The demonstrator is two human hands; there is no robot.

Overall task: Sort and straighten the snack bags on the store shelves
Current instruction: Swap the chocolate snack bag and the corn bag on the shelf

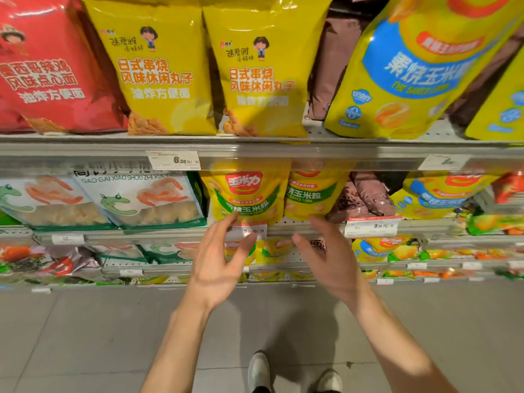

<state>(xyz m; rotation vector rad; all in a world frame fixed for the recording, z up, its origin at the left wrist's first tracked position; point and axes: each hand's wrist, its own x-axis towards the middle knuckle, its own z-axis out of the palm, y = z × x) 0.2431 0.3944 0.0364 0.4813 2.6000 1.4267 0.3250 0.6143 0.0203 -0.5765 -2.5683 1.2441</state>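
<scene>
I have both hands raised in front of the second shelf (pixel 297 226). My left hand (pixel 218 262) and right hand (pixel 329 259) face each other, palms inward, with a gap between them. The fingers of both are spread wide and hold nothing. The left fingertips (pixel 233 217) reach the lower edge of a corn bag (pixel 246 194); I cannot tell if they touch it. The right fingertips (pixel 313 219) sit just below a second corn bag (pixel 312 194).

Those two yellow-and-green corn bags stand side by side on the second shelf, upright, under the rail of the top shelf (pixel 255 150). Left of them lie two white shrimp bags (pixel 136 199), tilted back. Right of them are brown bags (pixel 365 197), slumped, count unclear, then one yellow-and-blue bag (pixel 433 197).

The top shelf carries one red bag (pixel 48 69) at the left, two matching yellow bags (pixel 158 72) side by side, a brown bag (pixel 331 63) behind, then a large yellow-and-blue bag (pixel 419 66) leaning left, with part of another at the right edge.

Two price tags are readable as tags: one (pixel 173 160) on the top rail, one (pixel 371 226) on the second rail.

Lower shelves hold more bags, too blurred to count. Two shoes (pixel 259 373) show on the floor.
</scene>
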